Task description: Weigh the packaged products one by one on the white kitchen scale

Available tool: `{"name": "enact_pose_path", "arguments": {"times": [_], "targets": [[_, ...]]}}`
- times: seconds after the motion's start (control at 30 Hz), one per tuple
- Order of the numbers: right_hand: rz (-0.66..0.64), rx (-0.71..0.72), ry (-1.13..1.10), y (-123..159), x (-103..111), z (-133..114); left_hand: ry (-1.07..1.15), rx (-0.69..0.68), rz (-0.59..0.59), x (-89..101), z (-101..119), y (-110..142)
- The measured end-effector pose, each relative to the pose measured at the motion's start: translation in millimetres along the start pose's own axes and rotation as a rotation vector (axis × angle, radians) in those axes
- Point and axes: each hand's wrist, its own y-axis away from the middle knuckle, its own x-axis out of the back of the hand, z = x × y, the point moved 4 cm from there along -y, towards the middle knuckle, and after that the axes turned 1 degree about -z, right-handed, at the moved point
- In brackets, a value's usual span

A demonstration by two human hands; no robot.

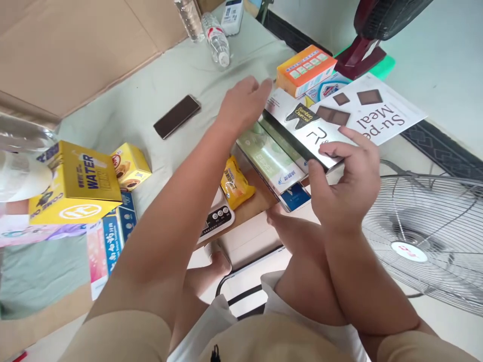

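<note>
A long silver-and-black box [298,125] marked "Bamboo Charcoal" lies between my hands, on or against light green boxes [269,156]. My left hand [243,105] curls at its far end, fingertips slightly blurred. At the near end, my right hand [347,176] grips the box, thumb on the dark side and fingers spread over the top. A dark blue packet [295,197] sticks out beneath the green boxes. Close to my left forearm are a yellow packet [236,183] and a white device with buttons [217,221].
An orange box [305,69] and a "Su-pe Meal" sheet [377,108] are beyond the box. A phone [177,116], plastic bottle [216,40] and yellow "WATER" carton [81,181] stand or lie leftward. A floor fan [426,236] is at right, by my arm.
</note>
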Motion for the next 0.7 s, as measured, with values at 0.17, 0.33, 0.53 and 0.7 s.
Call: {"name": "enact_pose_path", "arguments": {"times": [0.17, 0.33, 0.53, 0.7], "targets": [[-0.002, 0.023, -0.012, 3, -6, -3, -0.236, 0.015, -0.209, -11.9, 0, 10], [-0.027, 0.078, -0.037, 4, -11, -9, -0.154, 0.032, -0.198, -12.8, 3, 15], [0.108, 0.219, -0.153, 5, -1, -32, -0.056, -0.016, 0.016, 17.0, 24, 34], [0.064, 0.411, -0.292, 21, 5, -69, 0.153, -0.202, 0.252, 107.0, 39, 148]]}}
